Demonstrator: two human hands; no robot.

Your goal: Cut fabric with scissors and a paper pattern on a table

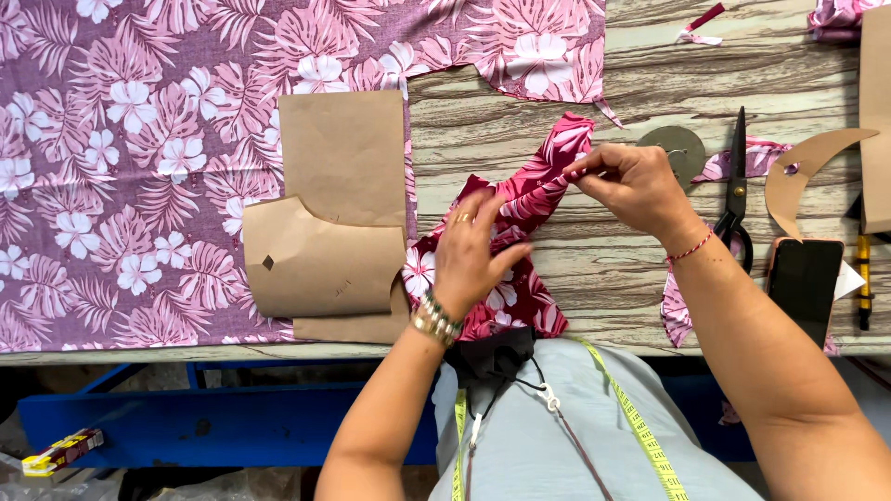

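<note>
Wood-grain tabletop (594,269) fills the view, its left half covered by a broad sheet of mauve floral cloth (121,167) with two stiff brown paper pattern pieces (325,250) lying flat on it. At the near centre lies a cut piece of dark red floral fabric (520,250), soft and creased; the left hand (473,255) presses flat on it with fingers spread, while the right hand (631,186) pinches its narrow far tip between closed fingertips. To the right sit black-handled scissors (736,186), a curved card template (803,176) and a dark phone (804,288). A yellow tape measure (640,431) hangs at the person's chest. Limp cloth like this could slip or stretch off-grain if the pinch tugs against the pressing palm.
</note>
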